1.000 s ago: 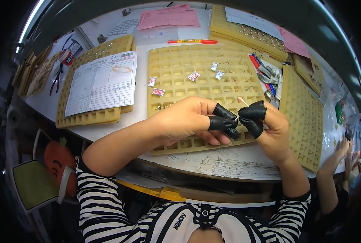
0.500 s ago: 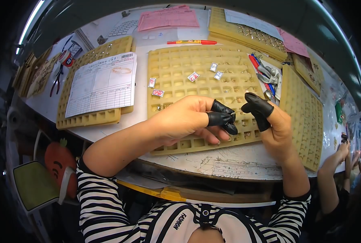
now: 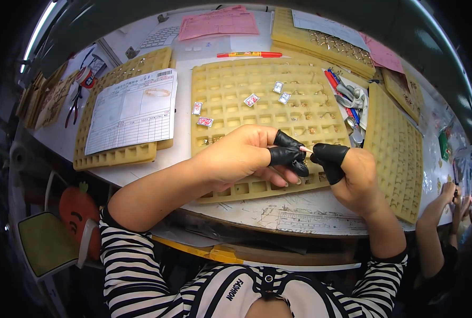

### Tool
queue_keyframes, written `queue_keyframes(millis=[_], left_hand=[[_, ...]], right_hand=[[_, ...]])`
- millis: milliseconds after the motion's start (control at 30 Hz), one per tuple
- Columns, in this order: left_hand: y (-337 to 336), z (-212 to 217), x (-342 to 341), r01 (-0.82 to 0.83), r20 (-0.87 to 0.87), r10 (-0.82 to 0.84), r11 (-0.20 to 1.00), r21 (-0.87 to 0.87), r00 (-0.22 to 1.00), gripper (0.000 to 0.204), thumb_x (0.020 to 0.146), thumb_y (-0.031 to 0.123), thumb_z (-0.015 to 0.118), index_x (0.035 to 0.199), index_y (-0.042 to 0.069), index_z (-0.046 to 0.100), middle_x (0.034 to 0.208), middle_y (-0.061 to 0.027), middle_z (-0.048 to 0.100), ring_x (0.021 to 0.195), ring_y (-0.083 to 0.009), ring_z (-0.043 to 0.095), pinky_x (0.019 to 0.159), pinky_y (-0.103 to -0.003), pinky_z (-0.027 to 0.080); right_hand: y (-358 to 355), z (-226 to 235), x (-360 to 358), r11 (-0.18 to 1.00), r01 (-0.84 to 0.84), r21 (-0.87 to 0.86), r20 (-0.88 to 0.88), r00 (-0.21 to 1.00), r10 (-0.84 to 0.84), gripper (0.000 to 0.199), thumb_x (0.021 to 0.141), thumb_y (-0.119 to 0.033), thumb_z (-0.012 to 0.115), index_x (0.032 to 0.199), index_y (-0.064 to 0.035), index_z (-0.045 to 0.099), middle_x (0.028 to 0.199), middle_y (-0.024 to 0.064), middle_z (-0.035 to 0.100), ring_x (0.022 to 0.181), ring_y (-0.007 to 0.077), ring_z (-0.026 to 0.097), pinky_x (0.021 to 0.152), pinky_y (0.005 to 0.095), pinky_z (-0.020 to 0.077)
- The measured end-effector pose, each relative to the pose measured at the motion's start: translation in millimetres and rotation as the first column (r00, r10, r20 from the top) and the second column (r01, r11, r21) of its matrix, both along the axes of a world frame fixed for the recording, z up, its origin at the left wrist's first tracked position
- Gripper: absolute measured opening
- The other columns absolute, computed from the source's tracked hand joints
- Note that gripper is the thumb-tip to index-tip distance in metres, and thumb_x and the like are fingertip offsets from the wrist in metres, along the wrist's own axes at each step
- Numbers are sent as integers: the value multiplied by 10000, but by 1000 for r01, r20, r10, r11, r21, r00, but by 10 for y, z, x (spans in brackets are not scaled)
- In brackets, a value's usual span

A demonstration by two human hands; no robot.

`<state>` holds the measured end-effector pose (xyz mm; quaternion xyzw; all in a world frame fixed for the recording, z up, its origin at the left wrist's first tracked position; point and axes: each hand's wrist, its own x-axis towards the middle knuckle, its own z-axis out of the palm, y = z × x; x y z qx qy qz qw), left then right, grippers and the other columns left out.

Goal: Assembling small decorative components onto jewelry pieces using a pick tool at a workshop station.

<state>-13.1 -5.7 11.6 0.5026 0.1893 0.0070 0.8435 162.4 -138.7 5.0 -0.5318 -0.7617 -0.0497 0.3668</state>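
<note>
Left hand (image 3: 246, 156): black-capped fingertips pinched on a tiny pale piece (image 3: 308, 150)
Right hand (image 3: 355, 172): capped fingertips meet the same piece
Beneath: yellow grid tray (image 3: 230, 90)

One head-worn fisheye looks steeply down, close over the worktable (image 3: 156, 159), edges bending toward its rim.

white worktable (image 3: 320, 212), green-seated chair (image 3: 45, 241) at left, strip light (image 3: 37, 26) overhead.

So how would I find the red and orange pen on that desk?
Start at the big yellow grid tray in the middle of the desk. Look just past its far edge: the pen lies there sideways, below the pink paper. It is the only lone pen, apart from the tool pile.
</note>
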Motion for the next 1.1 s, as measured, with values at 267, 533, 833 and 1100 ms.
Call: queue_keyframes(millis=[267,533,833,1100], left_hand=[[7,0,-3,-14,-27,14,1000,-7,1000,198,872,171,556,977,5,580,864,-81,627,745,-133,624,651,-223,516],[7,-7,-7,2,-9,-2,1000,-9,1000,173,866,157,560,947,7,591,852,-76,631,742,-129,627,646,-221,517],[27,-10,-10,23,-21,-23,1000,15,1000,200,882,111,519,1037,-11,554,931,-141,620,825,-212,640,705,-267,533],[10,40,17,4,-55,-3,1000,16,998,150,871,128,543,942,2,581,856,-82,626,763,-137,622,653,-233,518]], right_hand=[[13,-20,-9,999,18,-45,-54,998,-21,303,632,76,581,920,-17,592,640,105,572,534,260,565,477,333,439],[-2,8,-38,997,-1,-76,-58,998,-3,285,656,78,588,929,-4,587,664,125,585,541,269,576,485,320,449],[-11,16,-55,998,-20,-61,-62,998,17,279,655,75,585,923,-2,593,638,119,564,530,271,558,471,333,430],[4,11,-50,999,12,-45,-134,991,-18,270,657,60,582,918,-10,584,634,119,561,529,277,559,477,345,439]])
